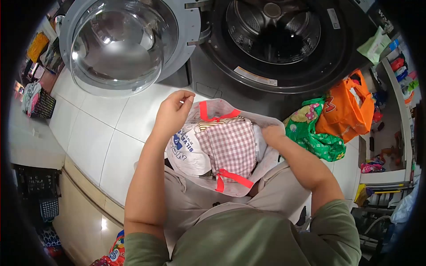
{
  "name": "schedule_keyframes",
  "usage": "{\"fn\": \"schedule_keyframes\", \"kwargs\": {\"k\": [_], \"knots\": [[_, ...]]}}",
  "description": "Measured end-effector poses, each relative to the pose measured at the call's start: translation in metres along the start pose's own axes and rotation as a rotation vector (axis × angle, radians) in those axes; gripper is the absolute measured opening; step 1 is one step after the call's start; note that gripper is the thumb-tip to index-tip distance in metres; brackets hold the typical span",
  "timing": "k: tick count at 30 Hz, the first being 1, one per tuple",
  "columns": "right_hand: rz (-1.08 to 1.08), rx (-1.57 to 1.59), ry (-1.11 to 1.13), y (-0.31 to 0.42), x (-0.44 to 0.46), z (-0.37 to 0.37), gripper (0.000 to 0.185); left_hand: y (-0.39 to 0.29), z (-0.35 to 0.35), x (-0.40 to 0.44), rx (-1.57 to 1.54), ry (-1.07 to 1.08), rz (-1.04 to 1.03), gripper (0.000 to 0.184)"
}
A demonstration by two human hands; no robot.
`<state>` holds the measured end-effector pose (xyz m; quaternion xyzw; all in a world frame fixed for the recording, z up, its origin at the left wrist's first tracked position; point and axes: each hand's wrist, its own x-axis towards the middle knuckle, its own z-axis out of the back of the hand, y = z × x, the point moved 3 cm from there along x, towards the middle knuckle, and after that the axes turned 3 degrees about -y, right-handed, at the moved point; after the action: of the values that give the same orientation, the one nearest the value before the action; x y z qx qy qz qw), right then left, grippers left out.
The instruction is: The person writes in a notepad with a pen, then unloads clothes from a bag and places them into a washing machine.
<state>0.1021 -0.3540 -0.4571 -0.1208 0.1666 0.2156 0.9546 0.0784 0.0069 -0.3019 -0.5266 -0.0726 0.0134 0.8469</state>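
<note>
A pale cloth bag [242, 190] with red handles stands between my knees, filled with folded laundry. On top lies a pink-and-white checked cloth [235, 144]. Beside it is a white printed cloth [188, 157], and a striped cloth [219, 123] shows near the far handle. My left hand [174, 110] is raised over the bag's far left rim, its fingers curled in toward the thumb with nothing visible in them. Reaching into the bag at its right side, my right hand [272, 134] rests against the laundry and lining; its fingers are hidden.
Ahead is a front-loading washing machine [275, 84] with its round glass door [117, 53] swung wide to the left. An orange bag [344, 111] and a green patterned bag [317, 133] sit on the right. A laundry basket [43, 104] stands far left.
</note>
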Motion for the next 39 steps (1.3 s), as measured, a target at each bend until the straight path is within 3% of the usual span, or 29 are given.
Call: {"fn": "schedule_keyframes", "kwargs": {"k": [1,4,6,8,9,11,13,16,17,20,21,22,28,31,32,34,35,36,38,39], "knots": [[-0.067,0.013,0.101,-0.001,-0.002,0.010,0.026,0.000,-0.001,0.000,0.008,0.000,-0.006,0.022],[-0.098,0.263,-0.117,-0.013,-0.024,0.079,0.029,-0.001,-0.003,0.000,-0.053,0.010,-0.010,0.024],[-0.121,1.022,-0.136,-0.035,-0.047,0.132,0.030,-0.010,-0.015,-0.003,-0.200,0.077,0.018,0.028],[-0.119,1.698,-0.250,-0.026,-0.073,0.178,0.029,-0.029,-0.043,-0.018,-0.347,0.088,-0.124,0.044],[-0.116,1.763,-0.268,-0.020,-0.078,0.189,0.028,-0.038,-0.067,-0.029,-0.432,0.061,-0.216,0.049],[-0.037,1.886,-0.283,0.003,-0.088,0.208,0.032,-0.051,-0.084,-0.029,-0.609,0.032,-0.192,0.053],[0.055,1.936,-0.204,0.002,-0.086,0.201,0.046,-0.051,-0.089,-0.026,-0.789,0.037,0.071,0.054],[0.186,1.994,-0.410,-0.031,-0.058,0.175,0.052,-0.047,-0.073,-0.023,-1.094,0.209,0.305,0.052],[-0.035,1.969,-0.490,-0.033,-0.058,0.167,0.056,-0.049,-0.069,-0.027,-1.112,0.241,0.346,0.052],[0.195,2.143,-0.191,-0.004,-0.053,0.140,0.065,-0.036,-0.080,-0.035,-1.090,0.378,0.405,0.051],[0.052,2.071,-0.092,0.009,-0.056,0.135,0.076,-0.040,-0.082,-0.039,-1.052,0.374,0.419,0.052],[0.147,2.178,-0.067,0.015,-0.062,0.136,0.074,-0.040,-0.081,-0.037,-0.993,0.361,0.423,0.051],[0.053,2.161,-0.086,0.020,-0.056,0.141,0.047,-0.014,-0.058,-0.025,-0.725,0.241,0.419,0.055],[-0.027,2.291,-0.153,0.039,-0.055,0.157,0.044,-0.028,-0.045,-0.029,-0.856,0.265,0.465,0.057],[0.081,2.297,-0.075,0.046,-0.052,0.154,0.046,-0.030,-0.044,-0.028,-0.888,0.307,0.466,0.058],[0.301,2.285,0.067,0.048,-0.042,0.148,0.051,-0.011,-0.010,-0.013,-0.726,0.077,0.422,0.070],[0.445,2.125,0.110,0.046,-0.032,0.143,0.051,-0.014,0.020,-0.012,-0.643,-0.144,0.414,0.062],[0.276,1.821,0.037,0.044,-0.030,0.142,0.051,-0.002,0.051,-0.011,-0.534,-0.309,0.316,0.051],[0.014,0.854,0.083,0.036,-0.008,0.110,0.049,0.026,0.105,-0.021,-0.332,-0.402,0.271,0.038],[0.045,0.679,0.006,0.042,-0.003,0.089,0.047,0.058,0.126,-0.025,-0.238,-0.367,0.309,0.038]]}}
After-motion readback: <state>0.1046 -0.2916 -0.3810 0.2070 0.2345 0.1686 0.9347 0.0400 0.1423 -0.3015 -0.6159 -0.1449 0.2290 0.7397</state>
